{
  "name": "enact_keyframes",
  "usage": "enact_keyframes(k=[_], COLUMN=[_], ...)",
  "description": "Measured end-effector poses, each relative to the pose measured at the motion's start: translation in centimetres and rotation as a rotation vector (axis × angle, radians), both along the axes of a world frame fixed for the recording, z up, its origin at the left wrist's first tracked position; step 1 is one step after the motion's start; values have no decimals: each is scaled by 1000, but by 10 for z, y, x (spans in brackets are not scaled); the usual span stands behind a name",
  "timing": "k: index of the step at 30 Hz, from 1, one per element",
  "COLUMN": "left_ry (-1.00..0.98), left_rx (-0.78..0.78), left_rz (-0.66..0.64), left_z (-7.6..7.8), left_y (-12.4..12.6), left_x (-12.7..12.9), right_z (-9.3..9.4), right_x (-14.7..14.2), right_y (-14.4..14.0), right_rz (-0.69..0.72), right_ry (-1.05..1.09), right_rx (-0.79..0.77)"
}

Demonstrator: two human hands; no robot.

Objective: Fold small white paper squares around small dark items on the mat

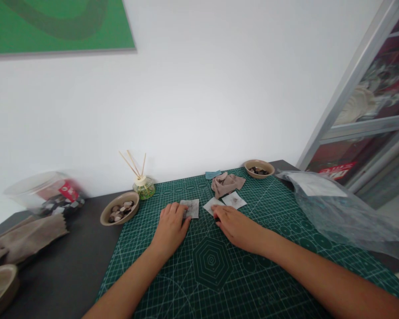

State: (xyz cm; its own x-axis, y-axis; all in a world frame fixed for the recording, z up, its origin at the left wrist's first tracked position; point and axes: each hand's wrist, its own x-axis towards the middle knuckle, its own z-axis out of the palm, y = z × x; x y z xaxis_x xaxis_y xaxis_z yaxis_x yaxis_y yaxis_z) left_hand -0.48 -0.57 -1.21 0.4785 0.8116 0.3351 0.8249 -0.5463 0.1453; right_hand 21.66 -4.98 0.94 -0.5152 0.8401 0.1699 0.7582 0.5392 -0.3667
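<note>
Grey cloth square (pixel 190 208): flat on the cutting mat (pixel 219 274), touching the left hand (pixel 170 228) fingertips on its near-left edge; right hand (pixel 235 227) just right, fingers flat and empty, beside white squares (pixel 224 203).

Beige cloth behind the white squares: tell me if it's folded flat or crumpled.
Crumpled. The beige cloth sits bunched in uneven folds on the green mat, not laid flat.

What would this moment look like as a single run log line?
left hand: flat on grey fabric square | right hand: on white fabric square | surface: green cutting mat
</note>
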Motion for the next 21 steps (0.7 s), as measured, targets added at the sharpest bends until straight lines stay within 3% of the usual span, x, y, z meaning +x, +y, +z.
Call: enact_keyframes(k=[8,13,18,21], left_ry=[-108,-155,-137,-124], left_rx=[-34,-79,-164,-221], left_rz=[-89,-209,-341,-390], left_z=[-11,-16,1,9], left_y=[4,1,-9,-15], left_x=[-2,0,5,8], right_z=[13,10,5,2], right_x=[-6,-6,-4,-3], right_y=[-9,-6,-2,0], right_rz=[266,195,76,75], right_ry=[115,164,140,136], right_rx=[-136,-56,62,47])
